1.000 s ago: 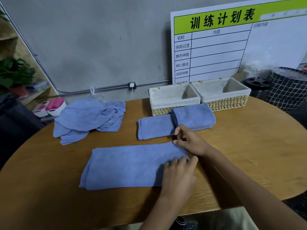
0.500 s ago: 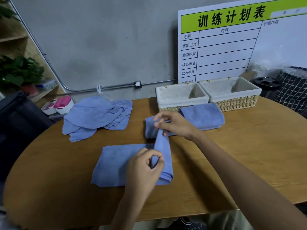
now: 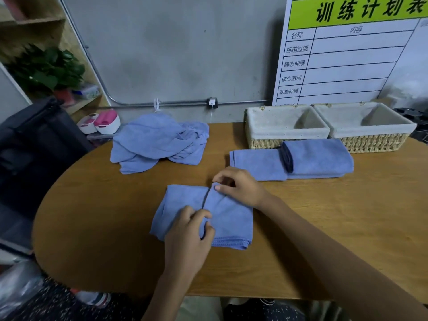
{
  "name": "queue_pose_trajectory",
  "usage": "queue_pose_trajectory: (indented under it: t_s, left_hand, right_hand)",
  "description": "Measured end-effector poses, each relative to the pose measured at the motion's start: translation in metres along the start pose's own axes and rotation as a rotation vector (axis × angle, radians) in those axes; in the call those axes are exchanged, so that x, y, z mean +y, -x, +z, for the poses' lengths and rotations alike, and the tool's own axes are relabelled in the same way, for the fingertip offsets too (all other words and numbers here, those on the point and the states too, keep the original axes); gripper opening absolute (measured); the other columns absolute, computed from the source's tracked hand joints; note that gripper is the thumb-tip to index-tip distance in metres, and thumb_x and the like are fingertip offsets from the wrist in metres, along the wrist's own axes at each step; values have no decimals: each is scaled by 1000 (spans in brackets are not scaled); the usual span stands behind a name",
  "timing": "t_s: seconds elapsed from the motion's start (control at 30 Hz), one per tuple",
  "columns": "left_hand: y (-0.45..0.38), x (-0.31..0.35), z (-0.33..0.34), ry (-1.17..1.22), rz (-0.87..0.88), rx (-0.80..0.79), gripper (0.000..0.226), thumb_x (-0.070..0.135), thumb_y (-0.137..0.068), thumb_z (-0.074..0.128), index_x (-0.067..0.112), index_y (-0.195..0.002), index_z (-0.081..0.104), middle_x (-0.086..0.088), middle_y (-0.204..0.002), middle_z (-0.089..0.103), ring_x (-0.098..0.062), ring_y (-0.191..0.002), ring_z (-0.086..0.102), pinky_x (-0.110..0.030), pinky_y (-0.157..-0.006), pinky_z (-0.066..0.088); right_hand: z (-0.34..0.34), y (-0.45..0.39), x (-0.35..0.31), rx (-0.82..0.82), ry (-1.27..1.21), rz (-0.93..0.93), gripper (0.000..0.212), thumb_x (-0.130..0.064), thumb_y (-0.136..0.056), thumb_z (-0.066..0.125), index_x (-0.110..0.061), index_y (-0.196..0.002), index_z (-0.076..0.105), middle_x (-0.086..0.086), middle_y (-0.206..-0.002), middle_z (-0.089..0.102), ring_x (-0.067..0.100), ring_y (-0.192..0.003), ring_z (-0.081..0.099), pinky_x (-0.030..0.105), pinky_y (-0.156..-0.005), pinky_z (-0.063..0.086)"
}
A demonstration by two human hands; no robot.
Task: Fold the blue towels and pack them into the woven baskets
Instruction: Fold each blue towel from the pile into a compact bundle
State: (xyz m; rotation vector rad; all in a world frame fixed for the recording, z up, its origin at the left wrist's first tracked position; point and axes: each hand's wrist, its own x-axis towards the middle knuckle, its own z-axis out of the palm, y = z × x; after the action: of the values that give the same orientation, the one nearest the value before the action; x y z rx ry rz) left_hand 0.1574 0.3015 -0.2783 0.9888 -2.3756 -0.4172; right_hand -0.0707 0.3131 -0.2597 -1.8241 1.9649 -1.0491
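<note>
Towel [image 3: 229, 218] mid-fold in front of the baskets [image 3: 287, 126]: left hand [image 3: 187, 237] & right hand [image 3: 238, 186] fingers both pinching the flap edge. Next imo: lay it flat, smooth, fold again.

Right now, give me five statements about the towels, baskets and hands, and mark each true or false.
1. Both hands pinch the towel being folded. True: the left hand holds its near edge, the right hand its far edge.
2. One woven basket already holds a towel. False: the left basket and the right basket show only their liners.
3. Two folded towels lie in front of the baskets. True.
4. The crumpled towel pile sits to the right of the baskets. False: it lies to their left.
5. The towel being folded hangs off the table. False: it lies flat on it.
</note>
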Motion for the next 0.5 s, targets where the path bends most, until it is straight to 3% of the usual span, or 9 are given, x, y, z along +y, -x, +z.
queue_pose_trajectory:
  t_s: [0.13, 0.23, 0.33, 0.5]
  left_hand:
    - [0, 13, 3, -3, 187, 125, 7, 20, -84, 69, 22, -91, 69, 7, -93, 45, -14, -85, 47, -29, -64, 41]
    - [8, 42, 12, -10, 314, 38, 24, 52, -88, 59, 31, -96, 67, 10, -99, 49, -14, -94, 49, -36, -78, 40]
    - [16, 58, 25, -124, 342, -54, 47, 75, -77, 55, 35, -101, 59, 10, -102, 48, -15, -98, 51, -39, -82, 42]
    - [13, 32, 21, -27, 324, -32, 38, 61, -72, 68, 34, -94, 54, 13, -99, 49, -14, -95, 56, -38, -84, 46]
  right_hand:
    - [-7, 26, 19, 148, -11, 1, 14, -23, -91, 71, -17, -103, 67, -4, -100, 63, 7, -93, 60, 27, -82, 50]
    - [-9, 42, 24, 153, -66, 67, 17, -23, -91, 71, -19, -107, 68, -6, -102, 67, 6, -97, 62, 33, -85, 51]
    - [-11, 52, 23, 159, -66, 99, 19, -24, -90, 71, -22, -109, 67, -8, -99, 66, 6, -95, 62, 33, -82, 51]
    - [-19, 75, 18, 167, -86, 107, 19, -22, -88, 72, -28, -106, 67, -10, -89, 61, 11, -83, 59, 27, -72, 46]
